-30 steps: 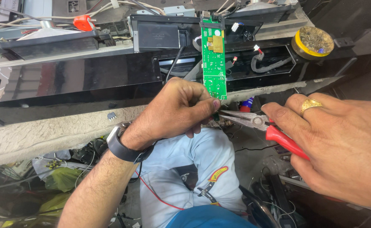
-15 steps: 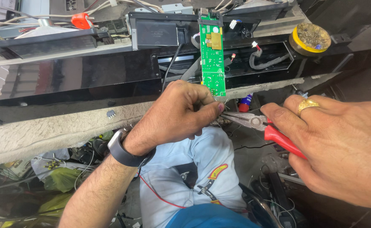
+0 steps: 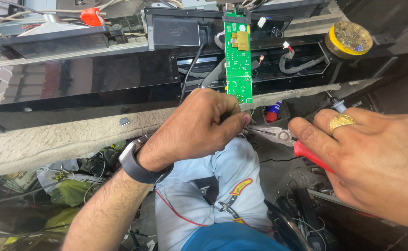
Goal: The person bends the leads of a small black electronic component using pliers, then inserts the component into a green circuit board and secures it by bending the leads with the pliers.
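Note:
My left hand (image 3: pixel 199 128), with a dark watch on the wrist, grips the lower end of a long green circuit board (image 3: pixel 238 56) that stands upright in front of a black glossy appliance panel (image 3: pixel 87 79). My right hand (image 3: pixel 366 158), wearing a gold ring, holds red-handled pliers (image 3: pixel 283 138). The pliers' metal jaws point left and reach the fingertips of my left hand just below the board's bottom edge. What the jaws pinch is hidden by my fingers.
A round yellow tin (image 3: pixel 350 38) sits at the top right. Grey cable bundles (image 3: pixel 297 62) lie in the open appliance housing. A rough concrete ledge (image 3: pixel 50 139) runs below the panel. Wires, bags and tools clutter the floor around my legs (image 3: pixel 222 186).
Both hands and the pliers stay in nearly the same place. The view has shifted slightly, so the board sits a little higher in the picture.

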`<act>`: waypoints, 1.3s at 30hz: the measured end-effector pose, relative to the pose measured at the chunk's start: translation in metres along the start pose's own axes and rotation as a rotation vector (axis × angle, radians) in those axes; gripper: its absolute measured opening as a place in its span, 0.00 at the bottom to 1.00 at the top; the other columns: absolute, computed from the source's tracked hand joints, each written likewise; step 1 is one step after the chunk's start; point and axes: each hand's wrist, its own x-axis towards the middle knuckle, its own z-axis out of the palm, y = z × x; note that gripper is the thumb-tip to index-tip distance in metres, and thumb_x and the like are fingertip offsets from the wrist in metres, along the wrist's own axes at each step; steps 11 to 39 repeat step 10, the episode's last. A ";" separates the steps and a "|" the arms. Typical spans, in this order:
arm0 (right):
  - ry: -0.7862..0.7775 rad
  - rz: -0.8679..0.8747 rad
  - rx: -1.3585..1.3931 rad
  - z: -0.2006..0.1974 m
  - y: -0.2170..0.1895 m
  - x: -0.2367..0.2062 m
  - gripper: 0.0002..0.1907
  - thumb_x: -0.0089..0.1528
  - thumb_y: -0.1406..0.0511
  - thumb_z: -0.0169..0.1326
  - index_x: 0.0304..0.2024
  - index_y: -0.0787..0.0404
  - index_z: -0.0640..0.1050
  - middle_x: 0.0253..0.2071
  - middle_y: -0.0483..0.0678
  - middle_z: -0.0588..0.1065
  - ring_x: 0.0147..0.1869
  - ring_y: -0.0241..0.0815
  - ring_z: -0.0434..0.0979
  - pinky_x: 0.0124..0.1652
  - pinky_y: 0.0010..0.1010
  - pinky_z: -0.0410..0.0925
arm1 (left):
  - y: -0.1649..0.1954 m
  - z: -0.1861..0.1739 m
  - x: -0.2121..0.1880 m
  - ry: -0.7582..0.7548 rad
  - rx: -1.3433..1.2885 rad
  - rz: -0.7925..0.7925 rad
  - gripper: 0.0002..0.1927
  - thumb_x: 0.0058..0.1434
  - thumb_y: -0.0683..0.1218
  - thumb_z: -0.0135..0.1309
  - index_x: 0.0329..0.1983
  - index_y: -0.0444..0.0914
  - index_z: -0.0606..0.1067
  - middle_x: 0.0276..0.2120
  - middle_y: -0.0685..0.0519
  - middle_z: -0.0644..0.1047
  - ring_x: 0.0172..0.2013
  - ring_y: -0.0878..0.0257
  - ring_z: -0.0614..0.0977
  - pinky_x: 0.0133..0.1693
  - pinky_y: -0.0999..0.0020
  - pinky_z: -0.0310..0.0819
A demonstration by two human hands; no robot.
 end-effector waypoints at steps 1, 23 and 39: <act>-0.016 -0.012 -0.012 -0.002 0.001 0.001 0.41 0.47 0.57 0.59 0.66 0.51 0.73 0.38 0.39 0.74 0.35 0.38 0.77 0.28 0.31 0.70 | -0.001 0.000 0.002 -0.018 -0.020 0.001 0.18 0.64 0.47 0.57 0.21 0.33 0.74 0.13 0.50 0.72 0.15 0.63 0.74 0.21 0.63 0.67; -0.297 0.132 -0.021 -0.020 0.001 0.018 0.38 0.55 0.52 0.57 0.69 0.42 0.68 0.40 0.33 0.73 0.45 0.33 0.79 0.30 0.30 0.73 | -0.009 0.008 0.011 -0.026 -0.182 -0.119 0.16 0.66 0.49 0.55 0.25 0.35 0.76 0.15 0.54 0.76 0.17 0.64 0.80 0.20 0.66 0.73; -0.297 0.132 -0.021 -0.020 0.001 0.018 0.38 0.55 0.52 0.57 0.69 0.42 0.68 0.40 0.33 0.73 0.45 0.33 0.79 0.30 0.30 0.73 | -0.009 0.008 0.011 -0.026 -0.182 -0.119 0.16 0.66 0.49 0.55 0.25 0.35 0.76 0.15 0.54 0.76 0.17 0.64 0.80 0.20 0.66 0.73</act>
